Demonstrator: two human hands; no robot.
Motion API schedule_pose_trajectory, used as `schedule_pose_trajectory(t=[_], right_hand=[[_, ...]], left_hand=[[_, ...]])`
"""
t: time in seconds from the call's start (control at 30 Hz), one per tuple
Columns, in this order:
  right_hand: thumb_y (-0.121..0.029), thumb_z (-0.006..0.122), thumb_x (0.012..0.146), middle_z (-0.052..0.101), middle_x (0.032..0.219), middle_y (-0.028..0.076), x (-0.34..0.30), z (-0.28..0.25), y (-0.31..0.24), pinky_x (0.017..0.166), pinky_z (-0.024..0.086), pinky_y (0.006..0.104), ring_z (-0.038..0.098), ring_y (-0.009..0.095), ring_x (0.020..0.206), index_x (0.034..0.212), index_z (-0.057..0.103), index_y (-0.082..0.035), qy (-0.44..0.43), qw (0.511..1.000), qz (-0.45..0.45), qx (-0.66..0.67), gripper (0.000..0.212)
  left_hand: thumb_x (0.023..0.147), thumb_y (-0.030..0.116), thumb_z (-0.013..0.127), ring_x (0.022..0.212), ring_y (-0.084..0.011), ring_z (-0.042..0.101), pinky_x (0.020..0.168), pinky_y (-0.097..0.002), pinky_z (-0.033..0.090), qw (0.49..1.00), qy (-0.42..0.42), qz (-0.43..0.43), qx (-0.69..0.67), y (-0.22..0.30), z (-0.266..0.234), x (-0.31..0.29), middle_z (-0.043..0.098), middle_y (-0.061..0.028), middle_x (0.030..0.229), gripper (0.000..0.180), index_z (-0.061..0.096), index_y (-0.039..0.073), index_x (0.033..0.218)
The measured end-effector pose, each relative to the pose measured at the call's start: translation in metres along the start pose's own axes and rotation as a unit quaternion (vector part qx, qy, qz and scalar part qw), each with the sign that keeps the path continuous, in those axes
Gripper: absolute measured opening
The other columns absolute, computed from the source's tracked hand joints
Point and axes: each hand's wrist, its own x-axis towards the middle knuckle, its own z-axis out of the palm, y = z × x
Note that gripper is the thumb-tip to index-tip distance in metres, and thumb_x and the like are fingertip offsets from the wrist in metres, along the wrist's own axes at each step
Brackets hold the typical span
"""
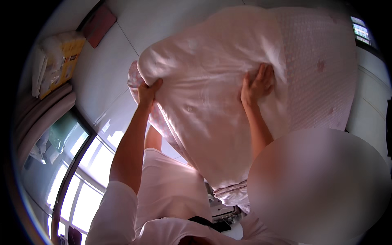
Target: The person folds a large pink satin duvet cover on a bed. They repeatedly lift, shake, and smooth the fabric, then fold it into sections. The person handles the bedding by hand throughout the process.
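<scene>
A pale pink quilt [204, 98] spreads across the middle, its surface softly wrinkled. At its left edge my left hand [148, 93] is closed on the fabric, thumb on top and the other fingers hidden beneath. A patterned underside [134, 75] shows along that edge. My right hand [256, 85] lies on the quilt's right part, fingers stretched and pressing a dent into it. Right of this hand, a textured pink bed cover [318, 69] with small darker motifs lies under or against the quilt; which one I cannot tell.
Yellow and white packages [61, 61] stand at the far left, near a reddish flat item [99, 25]. Below them are rolled brownish cushions or fabric [49, 108] and a bright glass door [79, 179]. Pale tiled floor [108, 65] borders the quilt. A blurred oval covers the lower right.
</scene>
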Motion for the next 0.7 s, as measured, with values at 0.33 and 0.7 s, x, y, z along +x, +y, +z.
schedule_pose_trajectory(t=[0.33,0.7], right_hand=[[-0.05,0.027,0.083,0.005,0.139,0.011,0.133,0.019,-0.039,0.092,0.008,0.0605,0.003,0.031,0.128,0.133,0.013,-0.02,-0.023,0.995,0.047,-0.088,0.06],[-0.049,0.017,0.084,0.01,0.138,0.013,0.138,0.043,-0.039,0.089,0.013,0.0583,0.009,0.033,0.126,0.132,0.018,-0.014,0.042,0.996,0.004,-0.078,0.06]], left_hand=[[0.066,0.019,0.071,0.068,-0.0144,0.058,0.06,-0.0259,0.046,0.974,-0.029,0.024,0.223,0.049,-0.002,-0.011,0.061,-0.0098,0.078,0.031,0.057,-0.001,0.086],[0.073,0.047,0.056,0.108,-0.023,0.043,0.091,-0.0319,0.034,0.916,-0.135,-0.293,0.238,0.107,0.032,0.161,0.047,-0.0121,0.116,0.059,0.047,0.005,0.113]])
